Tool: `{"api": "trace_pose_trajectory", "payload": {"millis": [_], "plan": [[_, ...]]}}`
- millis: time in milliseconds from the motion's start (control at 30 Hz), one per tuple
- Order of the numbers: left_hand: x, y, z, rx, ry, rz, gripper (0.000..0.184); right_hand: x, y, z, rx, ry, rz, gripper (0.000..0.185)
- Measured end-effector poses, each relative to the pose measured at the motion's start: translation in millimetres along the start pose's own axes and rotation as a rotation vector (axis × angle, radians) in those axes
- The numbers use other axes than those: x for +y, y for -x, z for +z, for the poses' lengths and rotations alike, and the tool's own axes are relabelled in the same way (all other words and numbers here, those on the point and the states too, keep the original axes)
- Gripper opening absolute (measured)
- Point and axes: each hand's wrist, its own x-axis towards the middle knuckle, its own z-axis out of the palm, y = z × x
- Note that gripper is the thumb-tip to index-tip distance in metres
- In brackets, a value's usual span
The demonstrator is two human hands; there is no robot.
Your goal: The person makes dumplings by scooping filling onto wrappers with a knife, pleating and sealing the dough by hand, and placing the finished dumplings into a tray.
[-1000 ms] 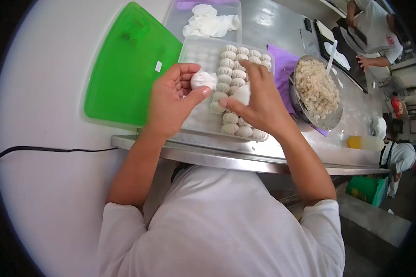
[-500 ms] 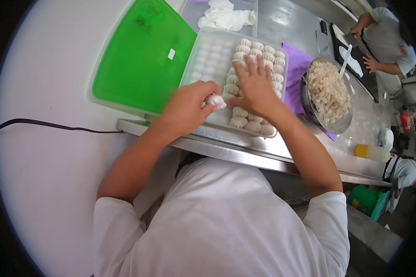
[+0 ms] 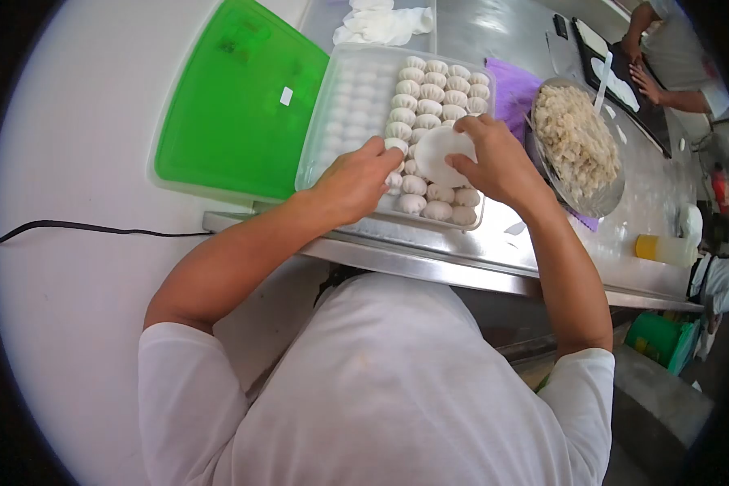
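Observation:
My right hand [image 3: 486, 154] pinches a thin round dough wrapper [image 3: 443, 156] at its edge, above the dumplings. The wrapper covers some of them. My left hand [image 3: 356, 178] has its thumb and fingers closed at a pleated white dumpling [image 3: 395, 145] at the left end of a row; the fingers partly hide it. Rows of pleated dumplings [image 3: 432, 93] fill the right part of the clear plastic tray [image 3: 309, 166]. Through the tray's left part, paler round shapes [image 3: 356, 101] show in blurred rows.
A green lid [image 3: 235, 105] lies left of the tray. To the right stand a metal bowl of pale filling [image 3: 577, 142] with a white spatula [image 3: 603, 81], a purple cloth [image 3: 510, 93] and a yellow-and-clear bottle [image 3: 664, 249]. A co-worker's hands [image 3: 644, 83] are at a dark board, upper right.
My left hand has moved right and up to the row's end with the dumpling. My right hand, earlier spread over the dumplings, has moved right and now holds a wrapper.

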Motion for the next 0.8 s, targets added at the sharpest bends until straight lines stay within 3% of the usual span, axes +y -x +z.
{"api": "trace_pose_trajectory", "payload": {"millis": [167, 467, 567, 633, 800], "plan": [[4, -1, -5, -0.004, -0.041, -0.073, 0.049, -5, 2, 15, -0.193, 0.118, -0.098, 0.036], [-7, -10, -8, -0.085, -0.093, -0.132, 0.058, -19, -3, 41, -0.198, 0.321, -0.168, 0.032], [-17, -21, -33, 0.101, -0.047, -0.032, 0.054, -17, -2, 45, -0.183, 0.337, -0.161, 0.03], [-15, -32, -55, 0.201, 0.089, -0.192, 0.049, -16, -2, 48, -0.173, 0.34, -0.148, 0.029], [-3, -48, -72, 0.241, 0.197, -0.086, 0.047, -15, -3, 59, -0.098, 0.327, -0.093, 0.029]]}}
